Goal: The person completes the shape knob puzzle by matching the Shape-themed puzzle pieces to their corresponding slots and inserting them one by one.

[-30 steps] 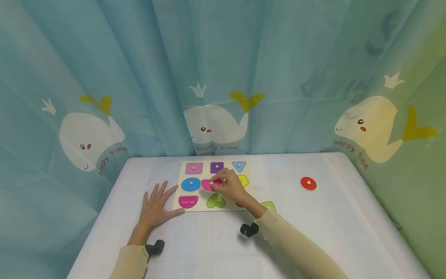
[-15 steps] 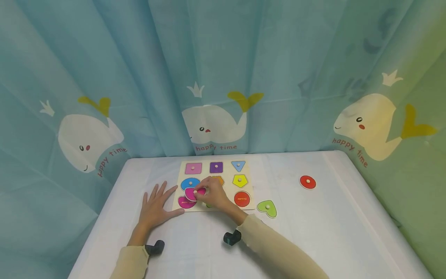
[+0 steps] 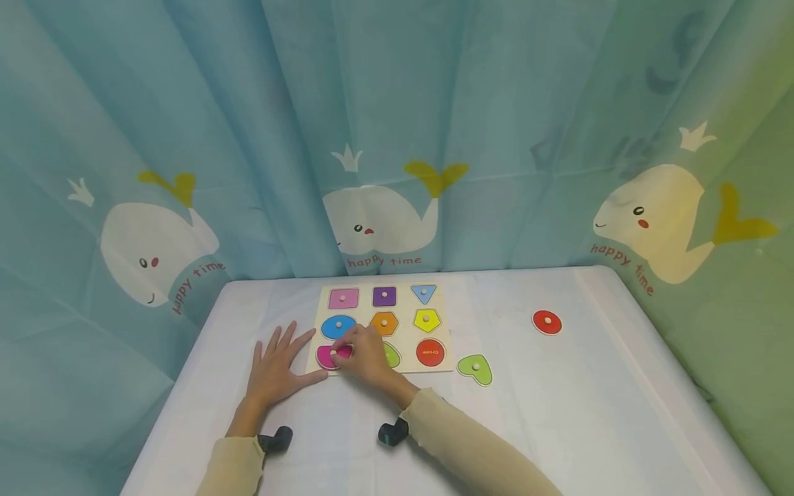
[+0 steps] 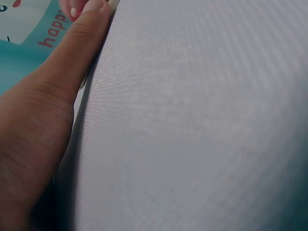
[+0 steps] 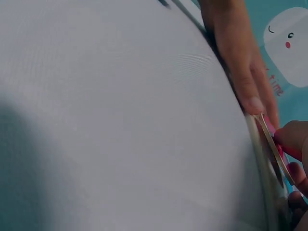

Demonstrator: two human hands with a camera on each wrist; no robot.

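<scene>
My right hand (image 3: 369,358) pinches the small knob of a magenta half-round puzzle piece (image 3: 325,356) over the near left corner of the puzzle board (image 3: 365,299). In the right wrist view, the piece (image 5: 272,140) looks tilted, with one edge raised off the board. My left hand (image 3: 276,368) lies flat with fingers spread on the table, its forefinger and thumb at the board's left edge. A green heart recess (image 3: 392,355) is partly covered by my right hand, and a red circular recess (image 3: 431,353) shows a printed word.
A green heart piece (image 3: 474,370) lies just right of the board, a red round piece (image 3: 547,322) farther right. Other knobbed shapes, among them a blue oval (image 3: 333,329) and a yellow pentagon (image 3: 426,321), sit in the board. A whale-print curtain (image 3: 273,172) hangs behind the table.
My right hand has carried the magenta half-round piece left and nearer, from the board's middle row to the near left recess, uncovering the orange hexagon and red recess. My left hand stays put.
</scene>
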